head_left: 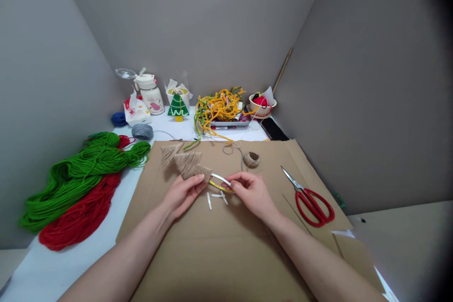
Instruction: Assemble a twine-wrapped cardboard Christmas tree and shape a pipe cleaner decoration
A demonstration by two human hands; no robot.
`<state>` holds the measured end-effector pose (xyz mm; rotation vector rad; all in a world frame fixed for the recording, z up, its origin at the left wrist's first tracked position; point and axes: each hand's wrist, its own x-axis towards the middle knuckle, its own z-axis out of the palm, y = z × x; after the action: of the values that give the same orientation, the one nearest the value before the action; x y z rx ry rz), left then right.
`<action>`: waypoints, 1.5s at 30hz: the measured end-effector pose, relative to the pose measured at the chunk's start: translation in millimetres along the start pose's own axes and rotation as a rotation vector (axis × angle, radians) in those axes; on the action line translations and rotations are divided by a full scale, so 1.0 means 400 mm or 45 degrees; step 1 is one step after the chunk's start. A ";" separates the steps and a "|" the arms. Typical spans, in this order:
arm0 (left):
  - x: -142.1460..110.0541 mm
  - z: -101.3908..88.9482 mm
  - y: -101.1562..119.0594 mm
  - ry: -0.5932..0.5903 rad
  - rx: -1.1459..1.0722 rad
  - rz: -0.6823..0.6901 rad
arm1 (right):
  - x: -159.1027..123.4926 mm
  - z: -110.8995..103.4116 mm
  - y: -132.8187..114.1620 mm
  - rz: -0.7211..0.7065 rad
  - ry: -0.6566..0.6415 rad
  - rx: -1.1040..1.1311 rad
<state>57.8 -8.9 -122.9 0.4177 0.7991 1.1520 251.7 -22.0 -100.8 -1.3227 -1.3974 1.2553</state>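
My left hand (pixel 184 193) grips the narrow end of a twine-wrapped tree shape (pixel 182 159), which lies on the brown cardboard sheet (pixel 219 255). My right hand (pixel 251 191) pinches a small roll of tape with a yellow rim (pixel 220 181), held next to the tree's tip. Between my hands a few short white strips (pixel 215 197) lie on the cardboard. A small ball of jute twine (pixel 251 159) rests just beyond my right hand, its loose end curling behind it.
Red-handled scissors (pixel 311 200) lie on the cardboard at right. Green cord (pixel 81 170) and red cord (pixel 81 217) are bundled at left. At the back stand a jug (pixel 150 92), a green felt tree (pixel 178 106), a tray of yellow and green cords (pixel 219 108), a bowl (pixel 262 103) and grey yarn (pixel 142 131).
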 end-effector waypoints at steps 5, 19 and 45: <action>0.001 -0.004 0.001 -0.003 -0.048 0.012 | -0.005 -0.009 -0.008 -0.018 -0.025 0.053; 0.007 -0.005 0.012 0.070 -0.213 -0.038 | 0.009 -0.017 -0.006 -0.059 -0.090 0.268; 0.001 -0.009 0.013 0.033 -0.099 -0.076 | -0.007 -0.006 -0.007 -0.269 0.014 0.166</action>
<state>52.0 -7.0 -121.9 0.3131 0.7816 1.1304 254.1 -24.4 -97.4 -1.0630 -1.3842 1.1736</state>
